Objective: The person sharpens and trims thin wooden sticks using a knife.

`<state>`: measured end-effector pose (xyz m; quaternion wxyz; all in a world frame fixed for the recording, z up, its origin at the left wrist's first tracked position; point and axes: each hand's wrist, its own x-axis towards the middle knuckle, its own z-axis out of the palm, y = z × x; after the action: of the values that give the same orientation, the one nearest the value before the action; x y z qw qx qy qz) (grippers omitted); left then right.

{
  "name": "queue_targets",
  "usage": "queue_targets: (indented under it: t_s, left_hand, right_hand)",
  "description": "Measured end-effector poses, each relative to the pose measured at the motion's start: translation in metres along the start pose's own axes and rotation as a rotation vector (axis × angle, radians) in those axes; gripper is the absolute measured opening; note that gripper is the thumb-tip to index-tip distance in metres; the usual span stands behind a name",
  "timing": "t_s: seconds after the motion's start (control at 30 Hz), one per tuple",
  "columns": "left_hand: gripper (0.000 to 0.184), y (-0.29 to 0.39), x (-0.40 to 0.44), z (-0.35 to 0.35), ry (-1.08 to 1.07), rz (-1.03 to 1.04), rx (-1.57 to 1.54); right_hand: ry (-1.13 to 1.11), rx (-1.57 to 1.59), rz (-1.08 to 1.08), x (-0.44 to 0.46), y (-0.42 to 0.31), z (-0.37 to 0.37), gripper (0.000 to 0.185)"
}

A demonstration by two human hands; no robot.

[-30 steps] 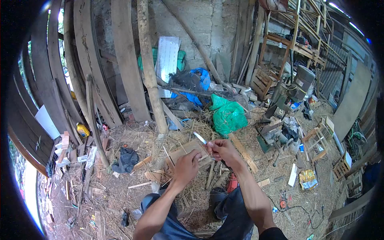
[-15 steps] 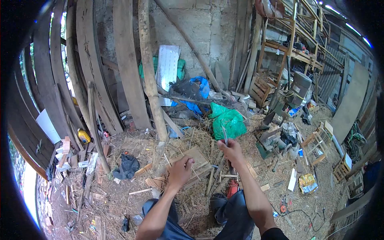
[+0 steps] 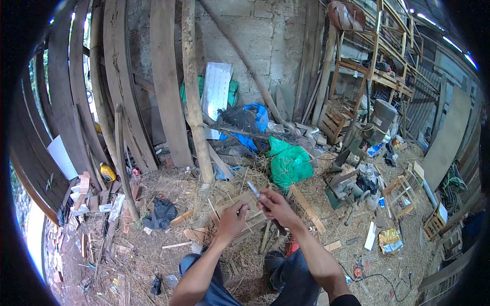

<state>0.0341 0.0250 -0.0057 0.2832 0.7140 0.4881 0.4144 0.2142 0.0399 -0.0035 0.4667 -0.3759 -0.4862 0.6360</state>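
My right hand is closed around a knife. Its pale blade points up and to the left, and the dark handle end shows below the fist. Close beside it on the left, my left hand is closed in a pinch on a thin wooden stick, partly hidden by the fingers. Both hands are above a flat wooden board on the ground, between my knees.
Wood shavings and scraps cover the floor. A green plastic bag lies ahead, a black bag to the left. A yellow bottle stands by leaning planks. On the right are a small wooden frame and a gold wrapper.
My right hand has moved left and down, close to my left hand. The knife has swung from nearly upright to tilted leftward. My left hand has barely moved.
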Motion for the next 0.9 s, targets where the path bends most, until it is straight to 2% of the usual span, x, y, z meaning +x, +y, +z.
queue_targets:
  t_s: [0.1, 0.17, 0.27, 0.33, 0.5, 0.57, 0.63, 0.73, 0.87, 0.9]
  left_hand:
    - [0.017, 0.006, -0.001, 0.000, 0.028, 0.011, 0.030]
    - [0.017, 0.003, -0.006, -0.002, 0.037, 0.011, 0.077]
    - [0.015, 0.001, -0.004, -0.006, 0.049, 0.042, 0.012]
    - [0.015, 0.001, -0.002, -0.010, 0.057, -0.020, -0.031]
    - [0.018, -0.008, 0.001, -0.001, 0.064, 0.034, -0.046]
    - [0.019, -0.004, 0.002, 0.002, 0.056, 0.040, -0.047]
    - [0.018, 0.004, 0.000, -0.001, 0.030, 0.021, -0.046]
    - [0.019, -0.003, -0.005, -0.005, -0.044, -0.005, -0.090]
    - [0.019, 0.019, -0.010, -0.019, -0.048, -0.017, -0.052]
    - [0.018, 0.022, -0.010, -0.021, 0.015, 0.049, -0.049]
  right_hand:
    - [-0.150, -0.036, 0.013, 0.001, 0.007, 0.003, 0.023]
    - [0.063, 0.027, 0.055, -0.001, -0.002, 0.004, 0.023]
    - [0.146, 0.155, 0.010, 0.006, 0.003, -0.023, 0.025]
    - [0.236, 0.260, 0.002, 0.007, -0.001, -0.028, 0.028]
    - [0.132, 0.118, -0.012, -0.003, -0.013, 0.002, 0.027]
    - [-0.018, 0.062, -0.006, -0.001, -0.010, 0.010, 0.025]
    - [0.014, 0.041, -0.015, 0.007, -0.005, 0.003, 0.024]
    - [0.218, 0.162, -0.127, 0.008, -0.015, -0.011, 0.019]
    - [0.123, 0.156, -0.028, -0.003, -0.018, 0.006, 0.017]
    - [0.121, 0.152, -0.037, -0.008, -0.017, 0.016, 0.017]
